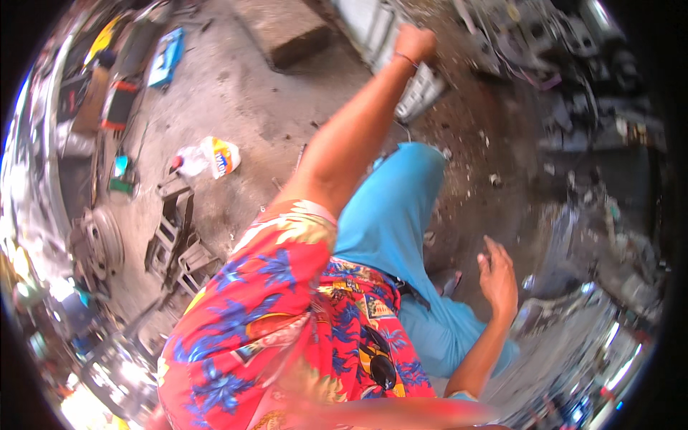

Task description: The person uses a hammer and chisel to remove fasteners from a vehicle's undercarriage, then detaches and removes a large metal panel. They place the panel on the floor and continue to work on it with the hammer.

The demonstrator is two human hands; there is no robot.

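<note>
Curled into a fist at the left hand (pixel 417 44), far side; cannot tell whether gripping anything. Directly beside it, a pale grey metal part (pixel 378 34), long axis slanting from far left toward near right. Loosely spread and empty at the right hand (pixel 499 279), nearer, right. Farther left, a clear bottle (pixel 192 161).

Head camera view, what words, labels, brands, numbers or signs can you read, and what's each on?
White-and-orange label on the clear plastic bottle: bold blue lettering shows, but I don't copy printed words.
Bright blue rectangular box: any markings too blurred to read.
Red floral shirt: no lettering I can make out.
Nothing else is legible.
</note>
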